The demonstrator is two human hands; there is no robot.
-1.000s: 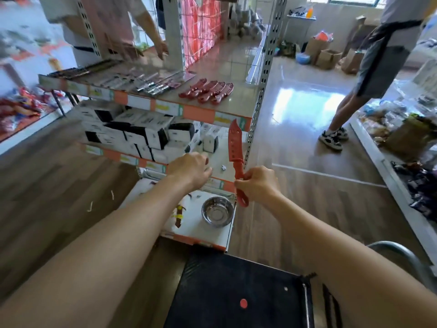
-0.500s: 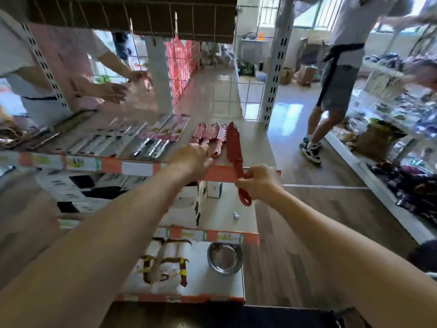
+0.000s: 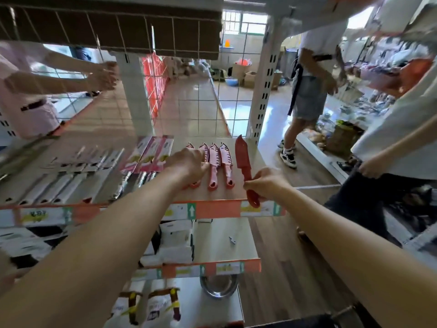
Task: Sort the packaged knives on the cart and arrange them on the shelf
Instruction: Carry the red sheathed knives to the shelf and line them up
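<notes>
Down at 6 o'clock, steel bowl (image 3: 218, 286) on the bottom shelf. Up at 4 o'clock, right hand (image 3: 267, 183), fingers pinched round the handle of the red knife (image 3: 243, 159), tip pointing away, handle end hanging past the front lip of the shelf (image 3: 217, 208). Light pinch, so could slip and drop toward that bowl. Left hand (image 3: 189, 162) with fingers loose and flat on the pink knives (image 3: 214, 162), grasping nothing; could shove the neat row crooked. Might clip the post (image 3: 262, 91) at 1 o'clock on set-down. Boxed knives (image 3: 151, 152) crowding 10 o'clock. Wire grid (image 3: 201, 102) closing the back. Person (image 3: 309, 91) in the aisle, 2 o'clock.
</notes>
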